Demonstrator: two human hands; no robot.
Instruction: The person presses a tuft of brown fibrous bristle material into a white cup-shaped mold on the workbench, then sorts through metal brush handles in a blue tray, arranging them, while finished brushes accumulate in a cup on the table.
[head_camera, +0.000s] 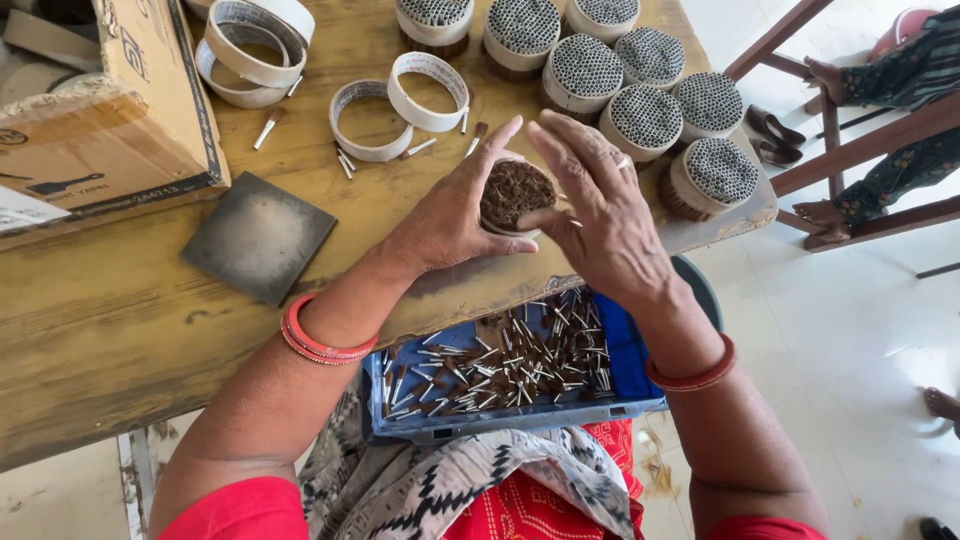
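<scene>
Round bundle of thin brown sticks sits cupped over the wooden bench, the left hand curled around its side, the right hand resting on its rim with fingers spread. Finished paper-banded bundles stand beyond; empty paper rings lie nearby, and loose sticks fill a blue tray on the lap.

Both forearms extend forward, converging at centre. Left hand: palm inward, fingers curled into a cup, index finger raised. Right hand: fingers spread and extended leftward, thumb tucked below. Red bangles encircle each wrist; red sleeves cover the upper arms.
</scene>
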